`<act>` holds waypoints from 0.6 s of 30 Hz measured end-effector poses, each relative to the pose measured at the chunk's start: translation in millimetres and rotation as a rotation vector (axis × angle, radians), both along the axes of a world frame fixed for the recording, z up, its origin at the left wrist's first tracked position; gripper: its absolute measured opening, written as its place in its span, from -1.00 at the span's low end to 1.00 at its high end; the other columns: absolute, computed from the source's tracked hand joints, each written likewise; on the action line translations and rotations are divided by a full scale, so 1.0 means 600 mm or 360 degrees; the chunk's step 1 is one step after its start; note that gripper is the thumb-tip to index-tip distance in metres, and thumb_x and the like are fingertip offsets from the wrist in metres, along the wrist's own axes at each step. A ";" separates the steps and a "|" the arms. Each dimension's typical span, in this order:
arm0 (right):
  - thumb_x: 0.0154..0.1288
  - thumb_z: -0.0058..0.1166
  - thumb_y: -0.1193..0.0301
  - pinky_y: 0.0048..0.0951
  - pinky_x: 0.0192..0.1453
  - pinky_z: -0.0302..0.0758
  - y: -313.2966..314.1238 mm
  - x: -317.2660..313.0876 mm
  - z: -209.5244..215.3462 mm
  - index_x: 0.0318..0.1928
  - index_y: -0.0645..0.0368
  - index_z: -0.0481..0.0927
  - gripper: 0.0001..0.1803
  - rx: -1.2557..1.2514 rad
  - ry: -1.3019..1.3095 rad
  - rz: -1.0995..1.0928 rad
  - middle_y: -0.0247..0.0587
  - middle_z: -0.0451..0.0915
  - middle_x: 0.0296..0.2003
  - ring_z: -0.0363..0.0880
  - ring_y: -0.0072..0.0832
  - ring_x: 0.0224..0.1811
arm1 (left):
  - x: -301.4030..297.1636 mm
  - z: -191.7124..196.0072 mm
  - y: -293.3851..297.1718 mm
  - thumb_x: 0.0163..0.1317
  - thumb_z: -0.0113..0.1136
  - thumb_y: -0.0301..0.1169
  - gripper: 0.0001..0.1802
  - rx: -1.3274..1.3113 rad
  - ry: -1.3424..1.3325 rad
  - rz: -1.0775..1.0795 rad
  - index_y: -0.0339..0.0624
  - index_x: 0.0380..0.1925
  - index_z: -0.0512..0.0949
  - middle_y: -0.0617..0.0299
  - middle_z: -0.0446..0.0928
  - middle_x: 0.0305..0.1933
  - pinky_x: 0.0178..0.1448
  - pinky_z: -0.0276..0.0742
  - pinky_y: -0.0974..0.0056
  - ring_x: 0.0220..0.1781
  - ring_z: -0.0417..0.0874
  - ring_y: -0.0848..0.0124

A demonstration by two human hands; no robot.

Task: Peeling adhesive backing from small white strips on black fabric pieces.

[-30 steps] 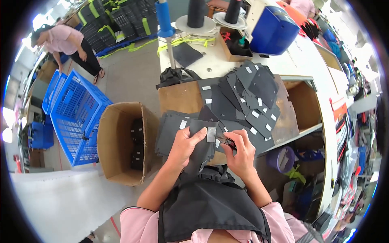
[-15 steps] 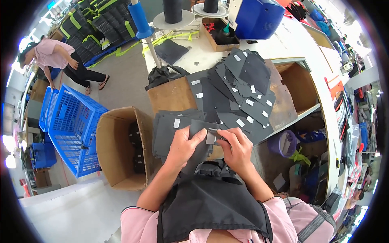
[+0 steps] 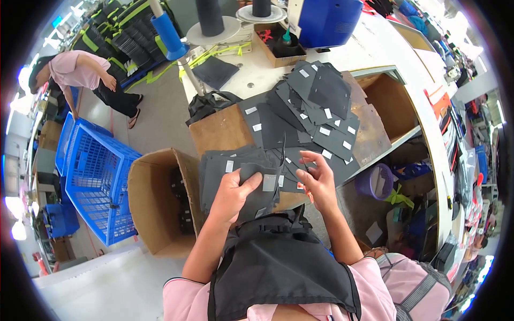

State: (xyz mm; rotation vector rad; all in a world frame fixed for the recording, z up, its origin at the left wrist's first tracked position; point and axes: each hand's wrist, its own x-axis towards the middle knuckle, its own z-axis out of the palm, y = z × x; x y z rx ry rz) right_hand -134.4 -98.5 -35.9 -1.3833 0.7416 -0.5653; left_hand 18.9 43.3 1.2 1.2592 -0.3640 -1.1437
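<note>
My left hand [image 3: 235,193] is closed on a dark grey fabric panel [image 3: 252,171], its thumb pressed on top. A pale label [image 3: 269,183] sits beside that thumb. Under the hand lies a stack of similar panels [image 3: 210,179]. To the right, my right hand [image 3: 319,182] is raised off the panel, fingers curled and thumb apart from the index finger. Something small and orange-red shows under its fingers; its kind is hidden. Between the hands a thin dark strip [image 3: 282,155] stands upright, possibly a panel's edge.
Beyond the hands, a loose pile of labelled panels [image 3: 321,101] covers the board [image 3: 217,131]. An open cardboard box [image 3: 152,214] and blue crates [image 3: 99,182] stand at left, near another person [image 3: 88,72]. At right hangs a purple basket [image 3: 375,182]; thread cones [image 3: 210,18] stand behind.
My right hand has drawn away from the label and moved right, its fingers opening somewhat. My left hand keeps hold of the panel. The view has shifted slightly.
</note>
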 end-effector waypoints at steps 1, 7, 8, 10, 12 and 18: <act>0.16 0.05 0.58 -0.70 -0.57 0.27 -0.003 0.002 0.000 0.09 0.26 0.38 -0.56 0.0001 -0.0005 -0.0016 -0.14 0.45 -0.06 0.32 -0.71 -0.58 | -0.001 0.007 -0.001 0.29 0.03 -0.45 -0.79 0.0001 -0.0007 0.0005 -0.32 -0.15 0.52 0.32 0.55 -0.21 -0.07 0.40 0.44 -0.20 0.49 0.57; 0.26 0.06 0.46 -0.74 -0.69 0.03 -0.030 0.024 0.023 0.15 0.22 0.36 -0.55 0.1038 -0.0518 0.0355 -0.23 0.55 -0.11 0.21 -0.79 -0.69 | 0.001 -0.013 -0.005 0.34 -0.01 -0.34 -0.79 0.0265 -0.0404 0.0020 -0.27 -0.18 0.47 0.32 0.50 -0.23 -0.02 0.33 0.44 -0.20 0.43 0.55; 0.26 0.06 0.46 -0.74 -0.69 0.03 -0.031 0.023 0.013 0.15 0.22 0.36 -0.55 0.1041 -0.0524 0.0353 -0.23 0.55 -0.11 0.21 -0.79 -0.69 | 0.003 -0.011 -0.010 0.34 -0.01 -0.34 -0.79 0.0268 -0.0410 0.0018 -0.27 -0.18 0.47 0.32 0.50 -0.23 -0.02 0.33 0.44 -0.20 0.43 0.55; 0.25 0.07 0.46 -0.73 -0.69 -0.01 -0.030 0.027 0.009 -0.08 0.22 0.47 -0.76 0.0745 -0.0348 0.0334 -0.40 0.51 -0.46 0.10 -0.79 -0.75 | 0.004 -0.004 -0.018 0.36 -0.03 -0.24 -0.72 0.0334 0.0269 0.0318 -0.22 -0.13 0.43 0.27 0.48 -0.16 0.03 0.32 0.38 -0.16 0.41 0.51; 0.21 0.11 0.48 -0.71 -0.70 -0.04 -0.022 0.022 0.012 -0.29 0.17 0.48 -0.91 0.0851 -0.0307 0.0121 -0.55 0.36 -0.62 0.05 -0.80 -0.78 | 0.009 -0.021 0.004 0.32 0.03 -0.15 -0.60 -0.0057 0.0441 0.0227 -0.24 -0.04 0.40 0.21 0.47 -0.06 0.11 0.30 0.32 -0.04 0.42 0.45; 0.22 0.11 0.45 -0.71 -0.64 0.01 0.016 -0.001 0.005 -0.37 0.14 0.47 -0.91 0.0693 -0.0123 -0.0053 -0.60 0.30 -0.66 0.11 -0.82 -0.71 | 0.003 0.008 -0.004 0.09 0.33 -0.33 -0.59 -0.0036 0.0317 0.0265 -0.34 -0.12 0.50 0.17 0.56 -0.17 -0.04 0.48 0.30 -0.15 0.56 0.42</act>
